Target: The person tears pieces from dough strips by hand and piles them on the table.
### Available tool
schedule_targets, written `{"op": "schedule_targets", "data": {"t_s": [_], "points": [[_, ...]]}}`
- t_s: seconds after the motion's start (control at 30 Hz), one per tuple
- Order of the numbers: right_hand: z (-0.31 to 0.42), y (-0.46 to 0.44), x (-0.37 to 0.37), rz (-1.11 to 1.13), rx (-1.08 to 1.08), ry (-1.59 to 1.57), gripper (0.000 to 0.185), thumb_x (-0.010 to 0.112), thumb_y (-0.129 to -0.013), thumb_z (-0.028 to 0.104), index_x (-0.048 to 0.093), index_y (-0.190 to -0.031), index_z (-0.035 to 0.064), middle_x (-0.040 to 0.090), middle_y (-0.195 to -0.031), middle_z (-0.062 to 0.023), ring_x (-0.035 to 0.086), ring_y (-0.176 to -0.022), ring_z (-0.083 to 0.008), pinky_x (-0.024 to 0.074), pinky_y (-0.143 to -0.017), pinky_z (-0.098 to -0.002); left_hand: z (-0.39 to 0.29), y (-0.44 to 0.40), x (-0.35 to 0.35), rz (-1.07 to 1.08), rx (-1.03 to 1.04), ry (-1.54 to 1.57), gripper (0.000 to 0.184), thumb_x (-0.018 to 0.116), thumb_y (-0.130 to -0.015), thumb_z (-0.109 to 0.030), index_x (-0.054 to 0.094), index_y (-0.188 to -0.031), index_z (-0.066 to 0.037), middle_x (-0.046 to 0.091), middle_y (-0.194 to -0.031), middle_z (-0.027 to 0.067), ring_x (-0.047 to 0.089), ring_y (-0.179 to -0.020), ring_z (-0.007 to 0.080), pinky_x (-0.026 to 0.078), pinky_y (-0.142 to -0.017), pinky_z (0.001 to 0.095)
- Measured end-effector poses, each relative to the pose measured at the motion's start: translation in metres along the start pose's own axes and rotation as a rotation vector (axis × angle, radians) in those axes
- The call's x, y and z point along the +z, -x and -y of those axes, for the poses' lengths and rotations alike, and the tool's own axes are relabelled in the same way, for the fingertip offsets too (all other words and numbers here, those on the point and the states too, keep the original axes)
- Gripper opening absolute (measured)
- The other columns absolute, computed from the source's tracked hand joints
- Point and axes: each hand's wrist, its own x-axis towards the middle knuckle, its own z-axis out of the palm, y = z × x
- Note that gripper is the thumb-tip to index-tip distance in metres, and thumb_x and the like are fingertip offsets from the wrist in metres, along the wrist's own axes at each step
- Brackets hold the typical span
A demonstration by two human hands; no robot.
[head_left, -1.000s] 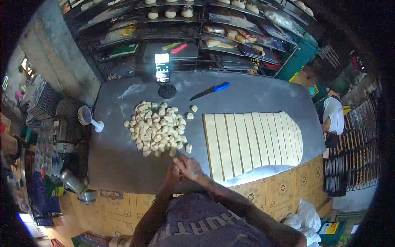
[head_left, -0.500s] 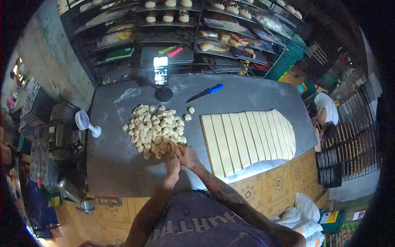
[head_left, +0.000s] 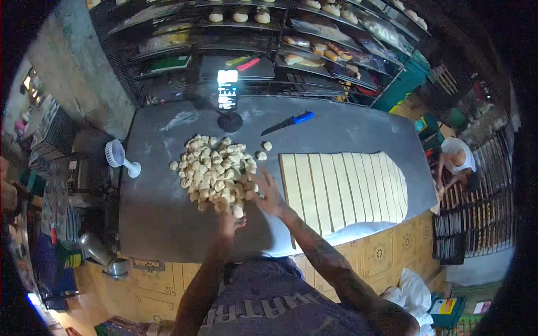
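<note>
A heap of small dough pieces (head_left: 210,168) lies on the dark table. My left hand (head_left: 228,219) is at the heap's near edge, thumb and fingers apart. One dough piece (head_left: 238,211) shows beside its thumb; I see no firm grip on it. My right hand (head_left: 270,195), fingers spread, touches or nearly touches the heap's right side. To its right lies a flat dough sheet (head_left: 347,187) cut into several long strips. Beyond the heap, two loose pieces sit apart, and a knife with a blue handle (head_left: 302,117) lies farther back.
A lit phone (head_left: 227,89) stands on a round-based holder (head_left: 230,121) at the table's back. A small white fan (head_left: 120,158) is at the left edge. Shelves with bread (head_left: 241,18) rise behind. Another person (head_left: 457,157) bends beside racks at the right.
My hands, together at the heap's near right corner before, have separated. The left went slightly left and the right moved right and forward with fingers spreading. The view has shifted slightly.
</note>
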Motion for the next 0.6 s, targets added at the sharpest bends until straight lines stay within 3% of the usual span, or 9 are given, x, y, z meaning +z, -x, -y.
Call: {"op": "schedule_targets", "data": {"t_s": [0.07, 0.1, 0.13, 0.2, 0.23, 0.3, 0.4, 0.47, 0.6], "points": [[-0.001, 0.008, -0.019, 0.02, -0.052, 0.098, 0.044, 0.067, -0.09, 0.038, 0.062, -0.125, 0.0114, 0.061, -0.123, -0.0208, 0.06, -0.107, -0.0419, 0.0496, -0.092, -0.047, 0.002, -0.012, 0.007, -0.035, -0.414, 0.46, 0.061, 0.041, -0.1, -0.06, 0.063, -0.096, -0.003, 0.063, -0.079, 0.0113, 0.061, -0.069, 0.019, 0.046, -0.06, 0.0338], [-0.011, 0.029, -0.013, 0.277, -0.005, -0.14, 0.046, 0.06, -0.095, 0.042, 0.057, -0.132, 0.0145, 0.06, -0.125, -0.0182, 0.064, -0.1, -0.0373, 0.0519, -0.089, -0.0459, 0.009, -0.016, 0.019, -0.049, -0.418, 0.462, 0.061, 0.041, -0.1, -0.06, 0.063, -0.096, -0.003, 0.063, -0.079, 0.0113, 0.061, -0.069, 0.019, 0.046, -0.06, 0.0338], [-0.025, 0.048, -0.008, 0.531, 0.044, -0.382, 0.048, 0.053, -0.099, 0.045, 0.052, -0.139, 0.0176, 0.059, -0.127, -0.0156, 0.067, -0.093, -0.0326, 0.0542, -0.086, -0.0447, 0.021, -0.018, 0.03, 0.135, -0.321, 0.401, 0.06, 0.043, -0.099, -0.059, 0.063, -0.098, -0.002, 0.064, -0.082, 0.0122, 0.061, -0.071, 0.0193, 0.046, -0.062, 0.0342], [-0.085, 0.079, 0.017, 0.592, 0.288, -0.409, 0.047, 0.053, -0.1, 0.044, 0.052, -0.138, 0.0171, 0.061, -0.125, -0.0152, 0.068, -0.093, -0.0307, 0.0545, -0.086, -0.0434, 0.055, -0.021, 0.049, 0.504, -0.134, 0.266, 0.059, 0.046, -0.099, -0.057, 0.063, -0.103, -0.001, 0.066, -0.088, 0.014, 0.061, -0.076, 0.0199, 0.047, -0.065, 0.0348], [-0.116, 0.094, 0.029, 0.656, 0.528, -0.414, 0.047, 0.054, -0.1, 0.043, 0.052, -0.138, 0.0166, 0.063, -0.122, -0.0147, 0.068, -0.093, -0.0288, 0.0549, -0.086, -0.0421, 0.118, -0.031, 0.038, 0.492, -0.151, 0.267, 0.059, 0.046, -0.099, -0.057, 0.063, -0.103, -0.001, 0.066, -0.088, 0.014, 0.061, -0.076, 0.0199, 0.047, -0.065, 0.0348], [-0.138, 0.104, 0.02, 0.729, 0.783, -0.425, 0.046, 0.054, -0.1, 0.042, 0.052, -0.138, 0.0161, 0.064, -0.12, -0.0142, 0.068, -0.093, -0.0269, 0.0553, -0.085, -0.0408, 0.227, -0.058, 0.005, 0.04, 0.394, -0.52, 0.051, 0.048, -0.102, -0.047, 0.065, -0.099, 0.002, 0.066, -0.085, 0.01, 0.061, -0.074, 0.0206, 0.049, -0.068, 0.0375], [-0.121, 0.064, -0.021, 0.443, 0.479, -0.262, 0.036, 0.058, -0.099, 0.034, 0.061, -0.13, 0.0152, 0.068, -0.116, -0.013, 0.067, -0.099, -0.0243, 0.0552, -0.086, -0.0383, 0.21, -0.06, 0.02, 0.087, 0.295, -0.768, 0.041, 0.047, -0.103, -0.038, 0.06, -0.112, -0.001, 0.062, -0.103, 0.0113, 0.059, -0.09, 0.0221, 0.045, -0.082, 0.0379], [-0.196, 0.093, 0.094, 0.36, 0.366, -0.581, 0.028, 0.059, -0.099, 0.027, 0.067, -0.121, 0.012, 0.065, -0.123, -0.0135, 0.064, -0.108, -0.0237, 0.0534, -0.091, -0.0389, 0.173, -0.062, 0.038, 0.136, 0.216, -1.002, 0.035, 0.047, -0.103, -0.029, 0.055, -0.125, -0.003, 0.057, -0.12, 0.0125, 0.056, -0.106, 0.0237, 0.042, -0.097, 0.0383], [-0.108, 0.003, -0.088, 0.257, -0.021, -0.557, 0.03, 0.058, -0.098, 0.019, 0.064, -0.124, 0.008, 0.055, -0.137, -0.0162, 0.056, -0.122, -0.0279, 0.0469, -0.102, -0.039, 0.063, -0.091, 0.111, 0.163, 0.157, -1.219, 0.043, 0.05, -0.101, -0.02, 0.047, -0.141, -0.005, 0.049, -0.141, 0.0146, 0.05, -0.126, 0.0273, 0.037, -0.112, 0.0397]]}}
